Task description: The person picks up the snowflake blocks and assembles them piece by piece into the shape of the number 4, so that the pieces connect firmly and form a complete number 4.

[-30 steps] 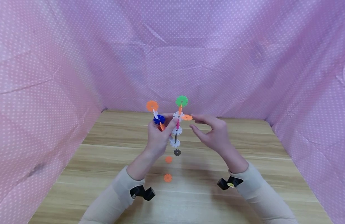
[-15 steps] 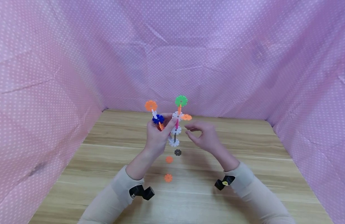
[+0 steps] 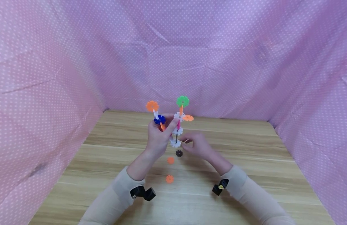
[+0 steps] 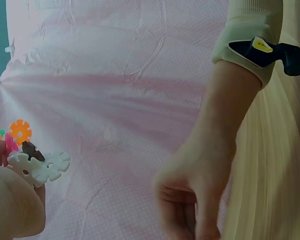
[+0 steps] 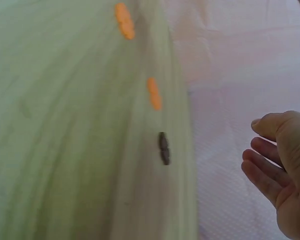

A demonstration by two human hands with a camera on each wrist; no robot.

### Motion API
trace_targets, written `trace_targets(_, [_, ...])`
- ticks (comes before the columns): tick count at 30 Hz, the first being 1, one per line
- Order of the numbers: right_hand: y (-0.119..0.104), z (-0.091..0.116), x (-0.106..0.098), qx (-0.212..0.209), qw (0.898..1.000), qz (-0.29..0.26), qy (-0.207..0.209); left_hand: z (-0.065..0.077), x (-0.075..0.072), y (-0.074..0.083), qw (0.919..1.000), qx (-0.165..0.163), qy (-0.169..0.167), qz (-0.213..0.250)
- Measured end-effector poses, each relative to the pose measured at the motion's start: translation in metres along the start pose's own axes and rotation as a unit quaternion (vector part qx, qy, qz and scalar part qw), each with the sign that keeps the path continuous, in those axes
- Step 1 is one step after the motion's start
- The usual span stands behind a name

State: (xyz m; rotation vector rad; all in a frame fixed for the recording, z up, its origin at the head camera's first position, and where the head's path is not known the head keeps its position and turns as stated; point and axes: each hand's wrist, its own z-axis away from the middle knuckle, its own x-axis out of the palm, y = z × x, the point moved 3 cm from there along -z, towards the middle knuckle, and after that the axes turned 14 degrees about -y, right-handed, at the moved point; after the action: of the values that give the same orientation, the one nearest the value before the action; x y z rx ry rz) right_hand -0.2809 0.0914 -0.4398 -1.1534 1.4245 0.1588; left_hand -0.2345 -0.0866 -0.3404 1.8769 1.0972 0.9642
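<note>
My left hand point(image 3: 158, 139) holds up a build of joined notched plastic discs, its thumb pressing near a white disc point(image 3: 179, 117). One branch rises to a green disc point(image 3: 183, 101), another through a blue disc point(image 3: 159, 120) to an orange disc point(image 3: 152, 106). Lowest on it is another white disc point(image 3: 175, 143). Just right of that disc, my right hand point(image 3: 198, 145) is in the air with loosely bent fingers and thumb apart. The right wrist view shows nothing in its fingers point(image 5: 262, 172). A loose black disc point(image 3: 179, 153) lies on the table below it.
Two loose orange discs lie on the wooden table point(image 3: 120, 200), one point(image 3: 170, 160) near the black disc and one point(image 3: 169, 179) closer to me. Pink dotted cloth point(image 3: 173, 68) encloses the table at the back and both sides.
My right hand has left the orange disc on the build's right side and come down and leftward, towards the black disc. The left hand and the build have stayed almost still.
</note>
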Motion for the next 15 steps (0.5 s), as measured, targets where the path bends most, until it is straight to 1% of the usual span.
trace_targets(6, [0.003, -0.001, 0.018, 0.039, 0.996, -0.004, -0.076, 0.000, 0.000, -0.001, 1.0000, -0.002, 0.000, 0.003])
trace_targets(11, [0.004, 0.000, 0.029, 0.081, 0.986, 0.007, -0.148, 0.001, -0.001, -0.001, 1.0000, 0.002, -0.004, -0.003])
trace_targets(12, [0.004, 0.000, 0.031, 0.085, 0.983, 0.013, -0.163, 0.000, -0.001, -0.001, 1.0000, 0.003, -0.006, -0.003])
trace_targets(15, [0.003, 0.000, 0.036, 0.076, 0.977, 0.026, -0.197, 0.000, -0.001, -0.002, 1.0000, 0.000, -0.009, -0.001])
